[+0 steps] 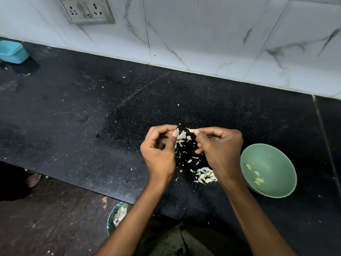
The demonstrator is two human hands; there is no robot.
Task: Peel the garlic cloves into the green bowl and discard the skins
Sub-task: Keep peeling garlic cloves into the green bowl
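Note:
My right hand [219,145] pinches a garlic clove [191,130] between thumb and fingertips above the black counter [92,117]. My left hand [158,146] pinches a strip of garlic skin [181,135] that hangs from its fingertips, a little left of the clove. Loose skins [186,156] are scattered on the counter between and below my hands. A heap of cloves and skins [205,175] lies beside my right wrist. The green bowl [271,154] stands to the right of my right hand, with several peeled cloves [257,177] in it.
A blue plastic container [13,51] stands at the counter's far left by the tiled wall. A socket panel [86,10] is on the wall above. A waste bin [117,215] with scraps stands on the floor below the counter edge. A person's bare foot [33,180] shows at left.

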